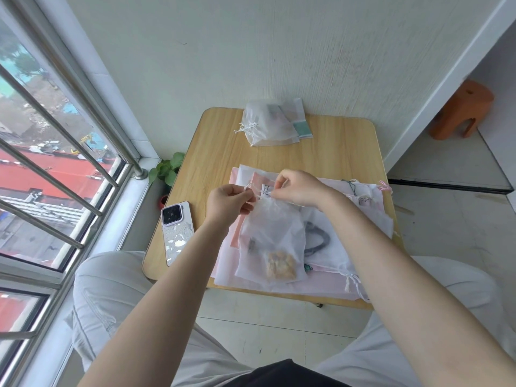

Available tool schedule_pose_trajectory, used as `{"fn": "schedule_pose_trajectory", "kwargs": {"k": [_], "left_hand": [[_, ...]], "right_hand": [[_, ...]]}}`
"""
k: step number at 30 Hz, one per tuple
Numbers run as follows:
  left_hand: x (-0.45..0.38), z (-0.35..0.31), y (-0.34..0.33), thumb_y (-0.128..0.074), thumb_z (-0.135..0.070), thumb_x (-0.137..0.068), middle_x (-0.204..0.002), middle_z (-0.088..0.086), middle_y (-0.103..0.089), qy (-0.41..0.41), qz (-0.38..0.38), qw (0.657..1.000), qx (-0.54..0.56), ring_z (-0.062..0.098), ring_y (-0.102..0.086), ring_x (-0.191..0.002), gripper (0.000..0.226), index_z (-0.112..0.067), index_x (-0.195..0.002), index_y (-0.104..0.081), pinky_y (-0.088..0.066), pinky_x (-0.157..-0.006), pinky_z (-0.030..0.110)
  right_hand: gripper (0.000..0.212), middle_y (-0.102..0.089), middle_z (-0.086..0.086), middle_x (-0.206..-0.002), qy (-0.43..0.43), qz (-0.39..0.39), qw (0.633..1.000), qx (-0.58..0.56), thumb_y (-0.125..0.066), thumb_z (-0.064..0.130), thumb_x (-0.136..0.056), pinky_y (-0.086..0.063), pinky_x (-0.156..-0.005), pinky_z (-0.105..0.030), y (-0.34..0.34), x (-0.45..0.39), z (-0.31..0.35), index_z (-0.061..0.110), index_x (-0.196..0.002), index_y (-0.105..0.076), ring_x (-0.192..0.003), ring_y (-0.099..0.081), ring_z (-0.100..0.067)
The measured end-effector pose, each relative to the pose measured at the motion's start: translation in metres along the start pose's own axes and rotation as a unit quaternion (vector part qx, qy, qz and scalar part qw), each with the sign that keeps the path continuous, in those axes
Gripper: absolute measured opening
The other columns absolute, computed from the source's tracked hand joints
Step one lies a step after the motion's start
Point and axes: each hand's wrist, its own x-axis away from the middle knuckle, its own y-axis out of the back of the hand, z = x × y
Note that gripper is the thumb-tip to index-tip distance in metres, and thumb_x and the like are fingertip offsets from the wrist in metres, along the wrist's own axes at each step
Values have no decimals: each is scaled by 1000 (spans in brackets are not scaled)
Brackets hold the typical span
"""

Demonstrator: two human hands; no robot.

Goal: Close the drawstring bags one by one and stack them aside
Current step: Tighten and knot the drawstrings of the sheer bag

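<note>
Item 1: white gauze drawstring bag (pixel 272 241), lying lengthwise on the pile at the near middle of your wooden table (pixel 335 146), mouth toward the far side. Through the fabric you can see a brownish lumpy item at its near end and a small dark piece beside it.

Item 2: your left hand (pixel 229 202), fingers pinched closed on a white cord loop (pixel 248 188) at the left of the bag's mouth.

Item 3: your right hand (pixel 298 188), fingers curled in and pinching at the right side of the same gathered mouth; the cord itself is hard to make out there.

Item 4: pile of flat bags (pixel 360 219), pink and white, beneath and around the held bag; one shows a dark curved object inside.

Item 5: closed bags stacked (pixel 268 124) at the far edge of the table, well apart from the pile, cords knotted on the left.

Item 6: phone (pixel 177 233), face down, near left edge of the table.

Item 7: small potted plant (pixel 167 169), left of the table by the window.
</note>
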Motion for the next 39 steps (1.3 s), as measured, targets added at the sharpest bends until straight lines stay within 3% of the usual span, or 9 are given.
{"fn": "schedule_pose_trajectory", "kwargs": {"k": [5,8,10,15,22,24,30,35,39], "left_hand": [[-9,-2,4,-59,-16,-90,-77,2,-72,7,-112,993,-30,16,-64,-62,17,-6,-103,-65,-53,-64,32],[-14,-1,9,-55,-15,-86,-119,0,-61,-14,-191,967,-168,19,-57,-108,48,-16,-134,-47,-50,-89,39],[-13,-4,7,-54,-9,-86,-130,-3,-53,-89,-126,963,-219,17,-48,-122,56,-18,-140,-41,-44,-97,35],[-7,-16,-7,-47,-11,-90,-110,-9,-68,-94,143,951,-258,11,-62,-100,33,-23,-111,-70,-45,-77,16],[-7,-21,-2,-48,-38,-91,-59,-2,-44,-132,52,880,-454,19,-40,-55,37,-17,-61,-46,-27,-50,27],[-7,-27,-1,-49,-37,-88,-57,0,-34,-104,69,894,-431,18,-30,-53,41,-14,-57,-37,-24,-52,28],[-2,-34,4,-60,-22,-92,-65,-1,-51,-11,226,964,-141,14,-43,-58,21,-12,-77,-69,-29,-50,22],[-2,-20,2,-57,-16,-97,-81,8,-56,15,257,966,-14,12,-44,-56,18,-10,-89,-72,-30,-52,22],[-3,-10,1,-59,-21,-97,-79,0,-61,31,209,977,0,10,-35,-48,19,-10,-101,-73,-19,-47,22]], "right_hand": [[25,-64,4,-94,20,65,995,69,-74,38,-80,-47,-71,-28,1,-1,0,19,-94,-68,-84,-59,-14],[28,-61,3,-86,30,92,991,94,-73,37,-81,-42,-70,-29,-1,-4,-2,13,-94,-71,-79,-56,-14],[25,-61,3,-83,31,101,990,91,-73,34,-81,-41,-69,-28,-3,-5,-2,13,-93,-72,-77,-55,-13],[27,-58,2,-83,47,105,991,65,-71,34,-84,-39,-71,-29,-4,-4,0,11,-98,-72,-77,-51,-13],[27,-53,0,-78,59,89,993,53,-70,30,-85,-35,-69,-30,-7,-6,-4,4,-94,-70,-74,-46,-14],[23,-60,1,-80,59,88,994,41,-72,30,-85,-40,-71,-31,-9,-7,-5,8,-92,-73,-76,-51,-13],[17,-72,1,-93,78,81,993,29,-72,27,-86,-49,-86,-34,-13,-6,-2,13,-96,-75,-90,-64,-18],[21,-48,2,-74,76,69,994,26,-71,26,-86,-38,-70,-30,-13,-3,-4,7,-79,-64,-70,-45,-13],[20,-61,9,-80,52,54,997,11,-75,36,-82,-43,-74,-24,-10,1,-7,17,-86,-71,-77,-56,-9]]}}
